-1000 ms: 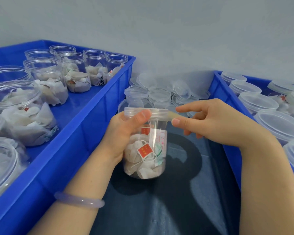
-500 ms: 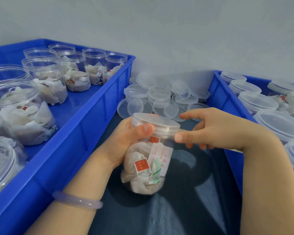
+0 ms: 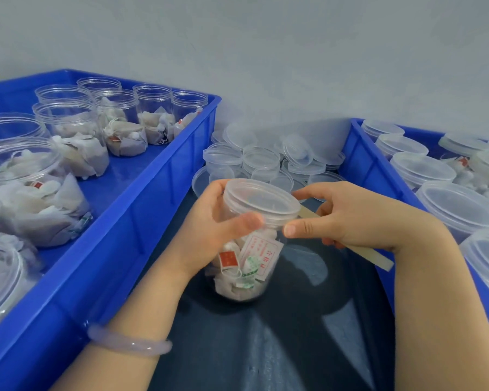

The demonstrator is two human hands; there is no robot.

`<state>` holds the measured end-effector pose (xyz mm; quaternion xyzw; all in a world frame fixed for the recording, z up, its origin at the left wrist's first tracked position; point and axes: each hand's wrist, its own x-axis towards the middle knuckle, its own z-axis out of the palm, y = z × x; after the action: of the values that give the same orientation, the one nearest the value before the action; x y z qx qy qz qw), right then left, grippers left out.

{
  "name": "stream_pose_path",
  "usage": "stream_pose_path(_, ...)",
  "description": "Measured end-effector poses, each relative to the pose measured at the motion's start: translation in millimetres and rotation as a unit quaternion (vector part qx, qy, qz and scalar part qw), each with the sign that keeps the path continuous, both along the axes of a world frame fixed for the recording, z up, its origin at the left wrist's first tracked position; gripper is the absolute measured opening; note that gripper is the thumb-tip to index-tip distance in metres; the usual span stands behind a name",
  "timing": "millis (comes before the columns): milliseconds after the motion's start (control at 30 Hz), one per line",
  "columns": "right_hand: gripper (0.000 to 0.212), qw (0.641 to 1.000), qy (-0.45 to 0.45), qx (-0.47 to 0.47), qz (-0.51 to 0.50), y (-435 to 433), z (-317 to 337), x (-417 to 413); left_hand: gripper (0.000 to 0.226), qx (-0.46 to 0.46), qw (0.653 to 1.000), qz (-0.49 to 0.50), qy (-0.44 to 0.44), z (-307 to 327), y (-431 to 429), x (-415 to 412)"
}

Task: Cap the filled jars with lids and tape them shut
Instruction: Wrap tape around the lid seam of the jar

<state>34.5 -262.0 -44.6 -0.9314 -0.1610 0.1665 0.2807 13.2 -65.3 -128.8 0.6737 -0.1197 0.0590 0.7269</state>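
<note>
- Left blue crate (image 3: 153, 207): hard plastic with a rolled rim and ribbed wall, holding open clear jars (image 3: 76, 131) of white tea bags; its near wall bounds the working gap on the left
- Right blue crate (image 3: 359, 153): the same plastic, packed with capped jars (image 3: 458, 207); its wall closes the gap on the right
- Dark glossy surface (image 3: 294, 348): a narrow lane between the two crates, free in front of the hands
- Loose lids (image 3: 266, 156): translucent round discs heaped against the wall at the far end of the lane
- Filled jar (image 3: 246, 266): clear cylinder, tilted, held above the dark surface mid-lane, with its lid (image 3: 261, 200) on
- Left hand (image 3: 209, 230): wrapped round the jar's upper part, thumb pressed to the lid's rim
- Right hand (image 3: 359, 218): thumb and forefinger reach to the lid's edge, the other fingers curled round the tape strip (image 3: 373, 258)
- That strip: thin, pale, flat, running from the rim down to the right
- Bracelet (image 3: 127, 342): smooth, pale, on the left wrist
</note>
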Motion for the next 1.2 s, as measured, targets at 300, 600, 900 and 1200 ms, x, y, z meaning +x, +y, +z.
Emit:
stream_pose_path(300, 0.106, 0.998, -0.038, -0.049, -0.003, 15.7, -0.2, -2.0, 0.102, 0.110, 0.985, 0.131, -0.019, -0.5, -2.4, -0.2)
stream_pose_path(600, 0.102, 0.997, 0.016, 0.075, 0.023, 11.0, -1.7, -2.9, 0.081, 0.008, 0.989, 0.150, 0.002, -1.4, 3.4, 7.2)
stream_pose_path(900, 0.089, 0.994, -0.046, 0.100, -0.018, 8.3, -2.3, -1.5, 0.098, -0.039, 0.997, 0.056, 0.032, -0.5, 10.9, 6.7)
stream_pose_path(1200, 0.091, 0.994, -0.018, 0.104, -0.025, 10.3, -2.2, 0.1, 0.098, -0.060, 0.998, 0.002, 0.024, 1.4, 9.8, 3.9)
